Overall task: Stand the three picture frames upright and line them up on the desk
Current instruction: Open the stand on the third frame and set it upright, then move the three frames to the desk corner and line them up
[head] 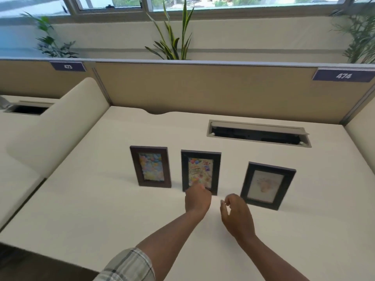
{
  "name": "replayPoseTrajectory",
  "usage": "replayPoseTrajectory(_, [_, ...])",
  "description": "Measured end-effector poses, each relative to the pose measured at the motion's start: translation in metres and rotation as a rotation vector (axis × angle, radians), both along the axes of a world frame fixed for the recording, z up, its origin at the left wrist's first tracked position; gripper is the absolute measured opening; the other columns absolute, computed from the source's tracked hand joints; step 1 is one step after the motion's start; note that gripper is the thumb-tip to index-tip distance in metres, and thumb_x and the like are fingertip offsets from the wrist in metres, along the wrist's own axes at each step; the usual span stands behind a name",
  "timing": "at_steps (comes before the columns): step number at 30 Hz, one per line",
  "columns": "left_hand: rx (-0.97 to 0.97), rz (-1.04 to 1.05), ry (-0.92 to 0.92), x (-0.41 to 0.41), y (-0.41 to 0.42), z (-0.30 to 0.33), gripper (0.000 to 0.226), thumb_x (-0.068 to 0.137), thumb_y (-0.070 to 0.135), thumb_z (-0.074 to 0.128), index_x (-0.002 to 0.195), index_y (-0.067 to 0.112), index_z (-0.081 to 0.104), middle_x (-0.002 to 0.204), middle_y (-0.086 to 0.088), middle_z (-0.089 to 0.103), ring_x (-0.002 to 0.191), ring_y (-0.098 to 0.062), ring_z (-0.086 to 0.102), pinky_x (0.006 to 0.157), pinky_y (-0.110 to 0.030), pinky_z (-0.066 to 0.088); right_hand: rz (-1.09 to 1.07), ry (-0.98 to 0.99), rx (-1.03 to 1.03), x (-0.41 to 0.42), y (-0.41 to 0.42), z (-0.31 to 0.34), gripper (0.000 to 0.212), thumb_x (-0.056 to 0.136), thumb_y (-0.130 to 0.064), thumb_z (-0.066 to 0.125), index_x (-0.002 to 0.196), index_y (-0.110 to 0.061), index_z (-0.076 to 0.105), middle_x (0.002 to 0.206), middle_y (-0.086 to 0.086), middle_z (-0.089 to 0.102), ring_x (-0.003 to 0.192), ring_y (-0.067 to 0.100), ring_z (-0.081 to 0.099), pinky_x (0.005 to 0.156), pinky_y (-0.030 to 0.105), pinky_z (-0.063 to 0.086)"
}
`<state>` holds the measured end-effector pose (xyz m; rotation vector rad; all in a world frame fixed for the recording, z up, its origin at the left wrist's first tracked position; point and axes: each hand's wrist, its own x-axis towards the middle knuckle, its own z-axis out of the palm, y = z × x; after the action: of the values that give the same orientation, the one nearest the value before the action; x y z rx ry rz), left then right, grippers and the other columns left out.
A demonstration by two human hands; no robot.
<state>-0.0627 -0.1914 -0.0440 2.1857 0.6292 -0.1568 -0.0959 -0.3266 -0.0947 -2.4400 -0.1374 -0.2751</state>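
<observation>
Three picture frames stand upright on the white desk. The left frame is brown with a pastel balloon picture. The middle frame is black with a birthday card picture. The right frame is black with a pale picture, stands a little nearer to me and is turned slightly. My left hand touches the bottom edge of the middle frame; its fingers are hidden behind the back of the hand. My right hand hovers between the middle and right frames, fingers curled and apart, holding nothing.
An open cable tray slot lies in the desk behind the frames. A tan partition closes the back, with plants behind it. A cream side divider rises on the left; another desk lies beyond it.
</observation>
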Motion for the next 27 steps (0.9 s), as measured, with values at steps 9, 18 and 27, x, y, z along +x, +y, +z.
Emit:
replayPoseTrajectory(9, [0.062,0.353,-0.076,-0.005,0.162,-0.004,0.031,0.081,0.008,0.058,0.110,0.011,0.048,0.114,-0.013,0.057,0.103,-0.037,0.059,0.085,-0.042,0.051,0.170,0.248,0.091,0.012,0.156,0.014,0.010,0.095,-0.029,0.050,0.105,-0.029,0.046,0.104,-0.005,0.056,0.092,0.014,0.055,0.074,0.018,0.038])
replayPoseTrajectory(18, [-0.135,0.095,-0.097,0.043,0.266,-0.016,0.071,0.073,0.024,0.083,0.132,0.009,0.046,0.130,-0.012,0.059,0.116,-0.029,0.058,0.095,-0.038,0.048,-0.079,0.419,0.192,0.048,0.241,0.027,0.060,0.098,-0.027,0.049,0.148,-0.006,0.022,0.147,0.015,0.040,0.133,0.029,0.042,0.099,0.032,0.040])
replayPoseTrajectory(27, [-0.672,-0.236,-0.080,0.084,0.289,-0.019,0.052,0.075,-0.002,0.078,0.121,-0.002,0.056,0.120,-0.020,0.067,0.111,-0.034,0.065,0.096,-0.051,0.053,-0.271,0.391,0.179,0.083,0.262,0.018,0.013,0.096,-0.020,0.049,0.105,-0.015,0.041,0.107,0.012,0.061,0.085,0.024,0.056,0.063,0.031,0.044])
